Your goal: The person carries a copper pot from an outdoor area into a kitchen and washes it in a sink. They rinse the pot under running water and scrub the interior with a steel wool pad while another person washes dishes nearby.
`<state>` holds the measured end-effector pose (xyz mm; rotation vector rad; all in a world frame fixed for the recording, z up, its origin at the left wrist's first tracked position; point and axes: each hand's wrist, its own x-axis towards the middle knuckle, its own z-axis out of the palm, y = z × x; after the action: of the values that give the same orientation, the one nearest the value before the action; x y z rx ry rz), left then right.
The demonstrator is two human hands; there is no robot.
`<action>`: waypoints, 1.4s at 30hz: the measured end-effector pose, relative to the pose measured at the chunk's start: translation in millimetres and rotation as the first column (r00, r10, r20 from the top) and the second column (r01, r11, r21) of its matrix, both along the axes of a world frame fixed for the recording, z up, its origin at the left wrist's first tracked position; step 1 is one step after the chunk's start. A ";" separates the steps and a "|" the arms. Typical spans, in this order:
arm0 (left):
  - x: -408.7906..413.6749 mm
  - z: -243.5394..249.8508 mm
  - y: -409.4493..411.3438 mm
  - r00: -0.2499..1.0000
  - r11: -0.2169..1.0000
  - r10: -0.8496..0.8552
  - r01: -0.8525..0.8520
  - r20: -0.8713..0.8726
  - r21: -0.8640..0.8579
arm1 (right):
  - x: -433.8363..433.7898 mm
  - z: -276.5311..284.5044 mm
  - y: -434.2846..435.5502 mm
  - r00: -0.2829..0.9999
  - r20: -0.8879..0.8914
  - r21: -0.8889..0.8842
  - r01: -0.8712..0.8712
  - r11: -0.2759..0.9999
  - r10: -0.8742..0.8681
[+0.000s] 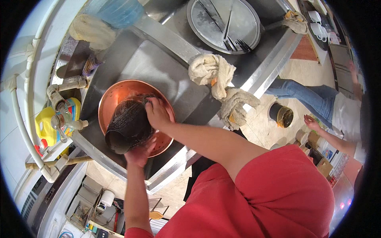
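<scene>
A dark, blackened cylindrical vessel (129, 125) lies tilted over a copper-coloured perforated basin (111, 92), which sits in a stainless steel sink (143, 64). The vessel's round mouth faces the lower left. My left hand (140, 153) supports it from below, partly hidden by its body and slightly blurred. Against the vessel's upper right side rests my right hand (158, 114), its fingers curled over a dark, mesh-like scrubber (146, 98) that is mostly covered. Wet streaks or suds show on the vessel's surface.
Cream cloths (211, 74) drape over the sink divider and front rim. A metal tray (205, 17) with cutlery occupies the second basin. A tap (64, 116) and yellow jug (46, 122) stand left. Another person (315, 101) is at right, near a dark container (281, 115) on the floor.
</scene>
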<state>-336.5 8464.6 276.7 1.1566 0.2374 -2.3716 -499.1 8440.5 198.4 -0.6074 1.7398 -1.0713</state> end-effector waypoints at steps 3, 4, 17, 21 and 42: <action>26.6 4.8 -42.8 0.900 0.973 -0.016 0.115 0.435 -0.200 | 11.2 43.4 -7.5 0.985 -0.161 -0.045 -0.071 0.997 0.063; 32.7 4.3 -62.5 0.906 0.969 -0.028 0.128 0.421 -0.210 | 25.5 65.9 -0.6 0.967 -0.248 -0.207 -0.109 0.972 0.056; 91.8 -79.8 -34.0 0.946 0.882 0.066 0.093 0.317 -0.461 | 5.6 29.4 -38.0 0.975 0.021 0.070 -0.222 0.973 0.221; 13.7 -74.7 29.9 0.942 0.894 0.336 -0.314 0.016 -0.320 | 20.2 93.7 -6.7 0.981 -0.113 -0.408 -0.188 0.894 0.155; 61.4 -59.6 -69.5 0.948 0.935 -0.063 0.165 0.312 -0.313 | -11.7 4.8 -30.6 0.995 0.011 0.247 -0.099 0.964 0.100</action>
<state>-275.1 8395.1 217.1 1.3617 -0.3355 -2.1807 -510.8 8409.9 203.2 -0.5318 1.7900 -0.7687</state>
